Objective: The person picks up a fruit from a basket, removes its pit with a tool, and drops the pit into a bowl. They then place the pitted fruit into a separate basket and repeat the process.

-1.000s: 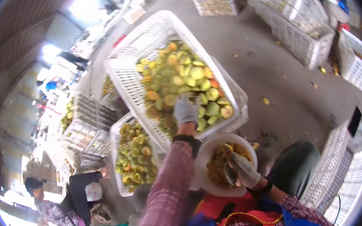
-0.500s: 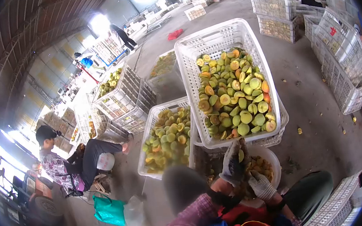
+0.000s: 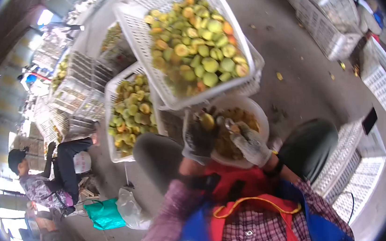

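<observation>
Grey concrete floor underfoot. Big white upper crate straight ahead, set askew on an under-crate, loaded with yellow-green and orange cut fruit. Just left of it, lower down, a smaller-looking side crate of similar pieces. Teal bag on the floor at left, a pale plastic bag against it. Between the wearer's knees, near the upper crate's front edge, a white bowl containing orange-brown scraps. Left hand, in a dark-palmed glove, is at the bowl's left side, fingers curled round a yellowish fruit piece. Right hand, pale glove, is above the bowl, fingers closed on a small object, too blurred to identify, pointing toward the fruit piece.
</observation>
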Tool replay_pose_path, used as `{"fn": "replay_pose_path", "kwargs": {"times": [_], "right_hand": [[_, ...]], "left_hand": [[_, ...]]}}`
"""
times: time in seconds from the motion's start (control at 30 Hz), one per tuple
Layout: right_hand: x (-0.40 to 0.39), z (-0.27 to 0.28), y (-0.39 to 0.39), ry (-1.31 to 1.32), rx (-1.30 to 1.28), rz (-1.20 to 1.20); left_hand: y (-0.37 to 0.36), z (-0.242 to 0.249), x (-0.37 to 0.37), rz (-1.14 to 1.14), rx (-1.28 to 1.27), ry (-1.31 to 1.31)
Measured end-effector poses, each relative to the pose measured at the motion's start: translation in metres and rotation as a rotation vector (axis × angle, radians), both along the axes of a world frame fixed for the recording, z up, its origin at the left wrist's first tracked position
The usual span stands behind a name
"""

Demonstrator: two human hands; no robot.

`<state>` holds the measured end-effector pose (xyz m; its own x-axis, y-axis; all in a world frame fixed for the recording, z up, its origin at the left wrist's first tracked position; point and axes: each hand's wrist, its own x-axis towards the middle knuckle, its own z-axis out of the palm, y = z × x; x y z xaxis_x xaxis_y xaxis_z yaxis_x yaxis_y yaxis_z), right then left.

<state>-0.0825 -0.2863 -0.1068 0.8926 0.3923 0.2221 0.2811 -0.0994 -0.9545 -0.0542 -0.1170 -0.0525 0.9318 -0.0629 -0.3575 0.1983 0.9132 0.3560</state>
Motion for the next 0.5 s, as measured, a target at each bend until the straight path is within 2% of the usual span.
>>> {"fn": "replay_pose_path", "kwargs": {"times": [0.03,0.13,0.2,0.27,0.3,0.33,0.37,0.43,0.47,0.5], "right_hand": [[-0.004,0.004,0.002,0.032,-0.015,-0.017],[-0.005,0.009,0.0,0.004,-0.048,-0.013],[-0.002,-0.002,-0.002,-0.688,-0.475,-0.033],[-0.004,0.003,0.0,-0.608,-0.397,-0.061],[-0.003,0.007,0.001,-0.534,-0.323,-0.084],[-0.001,0.005,0.002,-0.53,-0.321,-0.087],[0.0,0.003,0.002,-0.56,-0.41,-0.095],[0.0,0.012,0.006,-0.585,-0.499,-0.105],[-0.002,0.019,0.008,-0.28,-0.416,-0.118],[-0.002,0.025,0.01,0.022,-0.327,-0.128]], "left_hand": [[0.001,-0.002,0.0,-0.017,-0.015,0.032],[-0.004,-0.006,-0.001,-0.095,0.11,-0.086],[-0.008,-0.002,-0.003,-0.102,0.192,-0.103],[-0.02,0.0,-0.006,-0.034,0.249,-0.091],[-0.023,0.0,-0.008,-0.036,0.417,-0.162],[-0.025,-0.001,-0.008,-0.039,0.584,-0.234],[-0.027,-0.003,-0.009,-0.043,0.585,-0.23],[-0.031,-0.006,-0.009,0.041,1.236,-0.486],[-0.031,-0.005,-0.008,0.037,1.237,-0.485],[-0.032,0.0,-0.006,0.057,0.84,-0.242]]}}
